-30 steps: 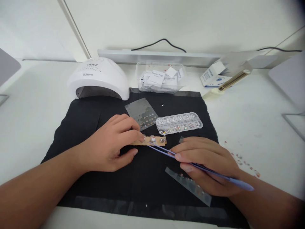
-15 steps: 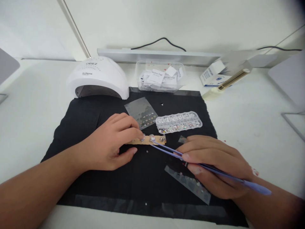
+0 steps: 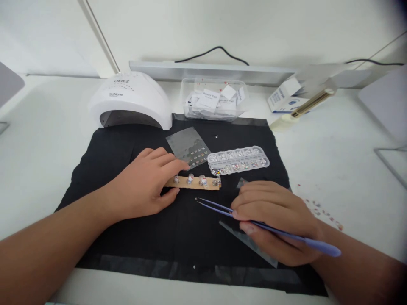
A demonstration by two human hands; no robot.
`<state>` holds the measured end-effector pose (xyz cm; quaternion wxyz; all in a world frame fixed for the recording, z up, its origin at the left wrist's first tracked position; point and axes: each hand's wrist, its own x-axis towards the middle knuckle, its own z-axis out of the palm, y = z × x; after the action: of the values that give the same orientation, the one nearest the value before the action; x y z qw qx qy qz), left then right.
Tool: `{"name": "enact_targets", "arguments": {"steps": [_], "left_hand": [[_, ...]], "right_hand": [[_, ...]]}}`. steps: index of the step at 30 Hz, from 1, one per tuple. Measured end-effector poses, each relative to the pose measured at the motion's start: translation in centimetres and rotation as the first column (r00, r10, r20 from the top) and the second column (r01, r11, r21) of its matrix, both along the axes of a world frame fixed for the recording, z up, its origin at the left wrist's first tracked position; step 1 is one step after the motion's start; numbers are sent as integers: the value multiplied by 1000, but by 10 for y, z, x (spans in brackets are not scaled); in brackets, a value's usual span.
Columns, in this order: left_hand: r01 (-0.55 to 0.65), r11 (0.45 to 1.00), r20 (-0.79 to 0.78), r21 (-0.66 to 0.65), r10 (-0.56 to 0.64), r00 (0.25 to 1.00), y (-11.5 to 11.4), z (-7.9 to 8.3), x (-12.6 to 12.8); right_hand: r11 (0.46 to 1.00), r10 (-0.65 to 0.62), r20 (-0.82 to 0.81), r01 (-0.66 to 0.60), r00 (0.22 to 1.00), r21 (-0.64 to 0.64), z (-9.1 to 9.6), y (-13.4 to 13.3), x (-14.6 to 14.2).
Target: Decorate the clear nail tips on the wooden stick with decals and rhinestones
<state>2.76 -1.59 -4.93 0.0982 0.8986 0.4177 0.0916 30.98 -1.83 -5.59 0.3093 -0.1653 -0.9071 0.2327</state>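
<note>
My left hand (image 3: 143, 182) lies at the left end of a tan strip (image 3: 183, 183), with the thumb on the near side and the fingers on the far side, holding it. Several decorated false nails (image 3: 202, 181) sit in a row on the strip; its left end is hidden under my hand. In my right hand (image 3: 276, 216) are purple tweezers (image 3: 321, 246), their tips slightly apart on either side of a tiny rhinestone (image 3: 196, 198) on the black mat (image 3: 152, 241). Whether the tips touch the stone I cannot tell.
Behind the strip lie a clear sticker sheet (image 3: 186, 144) and a compartment case of rhinestones (image 3: 238, 160). A white nail lamp (image 3: 133, 99), a tub of alcohol pads (image 3: 213, 116) and a gold-capped bottle (image 3: 286, 121) stand farther back. Another clear sheet (image 3: 251, 245) lies near my right hand.
The tweezers have moved off a nail on the strip, down and left to the rhinestone on the mat. My left index finger has lifted off a nail to the strip's far side.
</note>
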Motion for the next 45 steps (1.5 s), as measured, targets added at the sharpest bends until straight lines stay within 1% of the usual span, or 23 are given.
{"name": "enact_targets", "arguments": {"steps": [15,24,30,36,41,45], "left_hand": [[-1,1000,-14,2,1,1000,-2,2,1],[0,1000,-8,-8,0,1000,0,2,1],[-2,1000,-5,-10,2,1000,-1,2,2],[1,1000,-7,-14,-1,1000,-1,2,1],[9,1000,2,-3,-9,1000,-1,2,1],[25,1000,46,1,-25,999,-2,4,1]], "right_hand": [[1000,14,36,-15,999,26,0,0,-3],[998,54,1,-54,999,34,-1,2,-3],[999,42,21,-43,999,25,0,0,-2],[998,50,-9,-50,999,44,1,2,-4],[997,35,-13,-34,999,63,3,0,0],[998,34,-40,-32,999,46,6,0,3]]}}
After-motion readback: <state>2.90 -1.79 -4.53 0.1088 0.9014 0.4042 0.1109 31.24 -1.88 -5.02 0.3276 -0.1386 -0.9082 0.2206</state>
